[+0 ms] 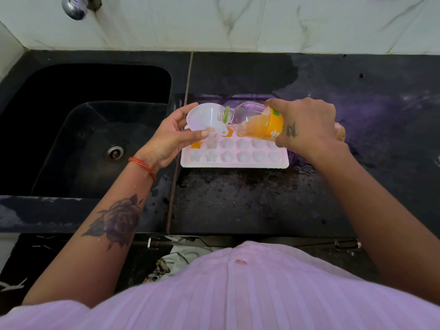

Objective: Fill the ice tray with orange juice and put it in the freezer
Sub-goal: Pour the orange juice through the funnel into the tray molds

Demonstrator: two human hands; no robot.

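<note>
The ice tray (234, 158) lies on the bench (250, 201) near its middle, just right of the sink (90, 129). Funnel (204, 119) and tilted bottle (257, 121) hang over the tray's back-left corner, bottle to the right.

Pink pleated shirt (238, 294), red thread bracelet (142, 166), rose tattoo (116, 220) on left forearm

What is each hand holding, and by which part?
Left hand holds the funnel by its cone; right hand grips the bottle round its lower body.
</note>
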